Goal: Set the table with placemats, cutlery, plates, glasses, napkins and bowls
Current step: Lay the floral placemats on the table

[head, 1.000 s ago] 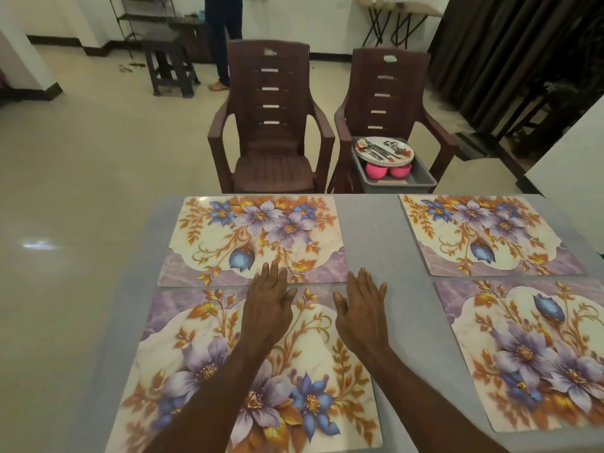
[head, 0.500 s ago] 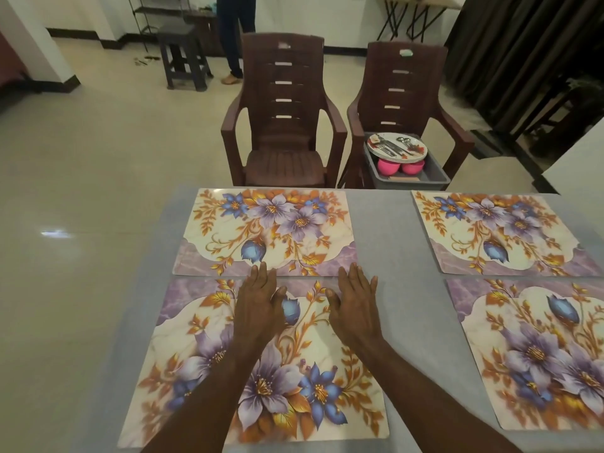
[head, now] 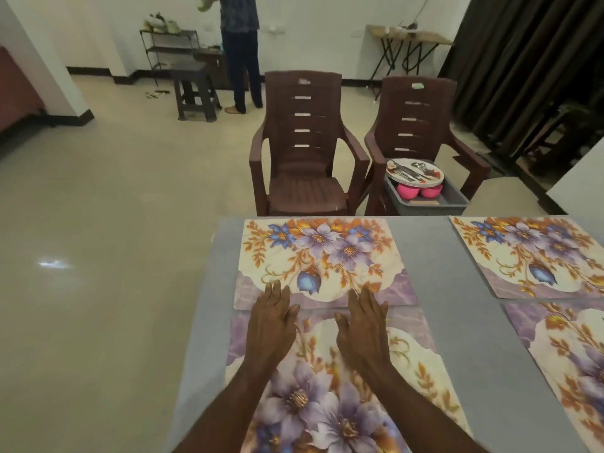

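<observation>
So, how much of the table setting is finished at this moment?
Done: four floral placemats lie on the table. In hand: the left hand and right hand are flat over the near placemat, holding nothing. Left: plates, cutlery and pink bowls wait in the grey bin on the chair.

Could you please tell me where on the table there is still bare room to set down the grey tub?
A bare strip of table runs between the left mats and right mats; a narrower one follows the left edge. The near-left mat is crowded by the left hand and right hand.

Dim, soft-focus, wide-angle edge warp
</observation>
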